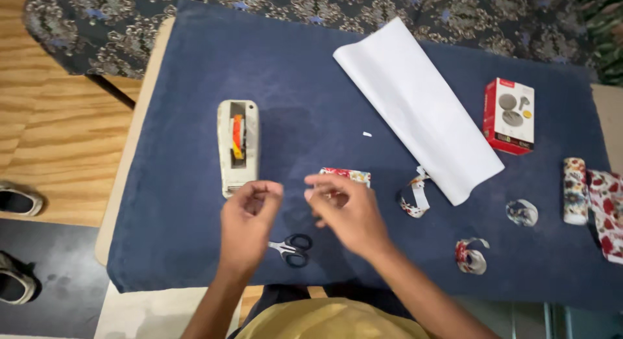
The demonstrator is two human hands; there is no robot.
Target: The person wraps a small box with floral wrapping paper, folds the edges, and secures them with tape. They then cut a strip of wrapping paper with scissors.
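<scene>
My left hand (248, 223) hovers just below the white tape dispenser (237, 146), fingertips pinched together. My right hand (344, 212) is beside it, fingers pinched too, and covers part of a small box wrapped in red floral paper (350, 176). A clear tape strip may stretch between the two hands, but I cannot make it out. Black-handled scissors (292, 248) lie on the blue cloth (195, 86) just under my hands.
A white paper sheet (418, 105) lies rolled at the upper right, with a red and white product box (509, 116) beyond it. Curled paper scraps (413, 197) (470, 256) (522, 212) lie right of my hands. A floral paper roll (575, 189) sits at the right edge. Shoes (16, 199) stand on the floor, left.
</scene>
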